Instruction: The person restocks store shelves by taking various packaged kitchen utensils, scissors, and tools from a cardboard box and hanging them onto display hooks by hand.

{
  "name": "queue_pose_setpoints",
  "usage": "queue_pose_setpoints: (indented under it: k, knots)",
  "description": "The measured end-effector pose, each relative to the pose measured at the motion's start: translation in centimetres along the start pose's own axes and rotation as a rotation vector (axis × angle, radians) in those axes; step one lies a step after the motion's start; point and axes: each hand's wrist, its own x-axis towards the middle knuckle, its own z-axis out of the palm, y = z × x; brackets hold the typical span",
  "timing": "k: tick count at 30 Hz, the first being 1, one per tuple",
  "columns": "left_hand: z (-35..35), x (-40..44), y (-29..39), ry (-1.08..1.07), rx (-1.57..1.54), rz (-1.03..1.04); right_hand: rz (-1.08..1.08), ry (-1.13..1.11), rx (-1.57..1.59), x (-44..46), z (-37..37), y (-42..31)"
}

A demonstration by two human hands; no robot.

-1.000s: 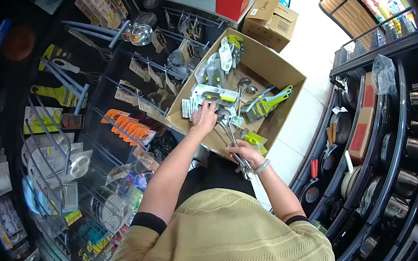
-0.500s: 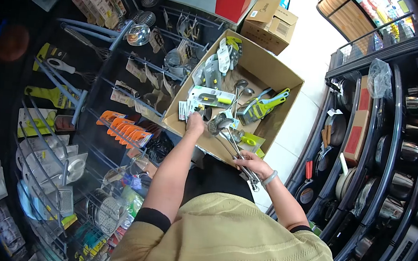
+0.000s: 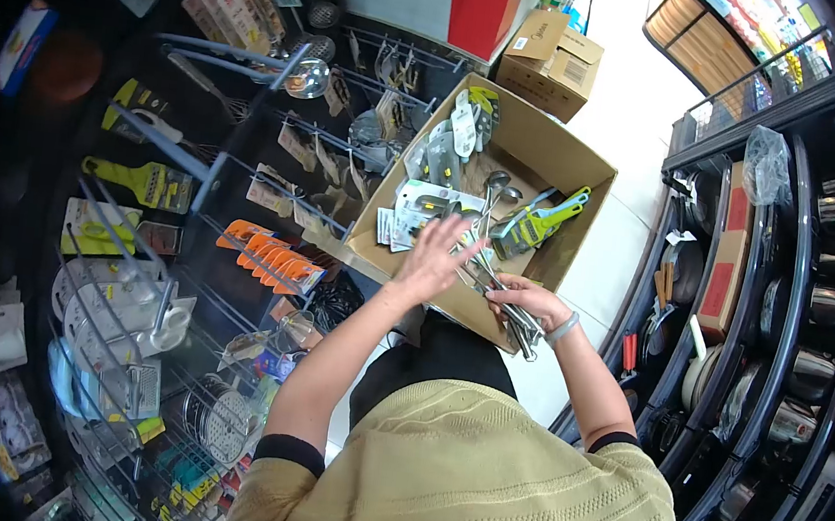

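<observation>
My right hand [image 3: 528,299] is closed around a bunch of long metal ladles [image 3: 520,325], held over the near edge of a cardboard box [image 3: 556,138]. The handle ends stick out toward my body. Above the box's near left side, my left hand [image 3: 431,262] has its fingers spread, right beside the bunch; whether it touches the metal I cannot tell. It covers the bowl ends. Inside the box lie two loose ladles [image 3: 505,187], a green-handled packaged tool [image 3: 542,224], carded grey utensils [image 3: 441,157] and white packets [image 3: 401,227].
On the left, a rack holds hanging kitchen tools, including orange carded items [image 3: 267,258] and a whisk [image 3: 208,85]. Shelves with pans [image 3: 681,261] line the right side. Another carton [image 3: 552,68] stands behind the box on the white floor [image 3: 608,244].
My left hand has come up out of the box's near left corner and moved right toward the ladles, its fingers now spread. My right hand keeps its hold. The view has shifted slightly.
</observation>
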Motion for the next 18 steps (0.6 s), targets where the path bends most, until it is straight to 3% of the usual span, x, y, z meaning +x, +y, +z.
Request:
queue_pose_setpoints:
  k: [1,5,7,8,11,12,15,17,18]
  knots:
    - [-0.5,0.1,0.5,0.010,0.018,0.130,0.022,-0.043,0.017,-0.4,0.9,-1.1]
    - [0.3,-0.7,-0.1,0.105,-0.128,0.156,0.116,-0.311,0.325,-1.0,3.3,-3.6]
    - [-1.6,-0.7,-0.2,0.073,-0.219,0.143,0.136,-0.368,0.276,-0.9,3.2,-4.8]
    - [-2.3,-0.6,0.1,0.171,-0.249,0.160,0.134,-0.393,0.247,-1.1,3.1,-5.7]
    - [-2.5,-1.7,1.4,0.120,-0.668,-0.488,-0.024,-0.456,0.287,-0.5,2.5,-8.3]
    - [-2.7,-1.6,1.4,0.131,-0.736,-0.650,-0.110,-0.387,0.331,0.1,2.1,-8.8]
    - [-1.5,-2.7,-0.2,0.232,-1.582,-0.716,-0.406,-0.087,0.178,2.0,2.0,-8.6]
    - [-3.0,-2.7,0.6,0.253,-1.725,-0.699,-0.579,0.220,-0.085,1.6,6.2,-9.5]
    - [-3.4,-3.1,0.6,0.230,-1.751,-0.680,-0.588,0.204,-0.138,1.6,7.5,-9.8]
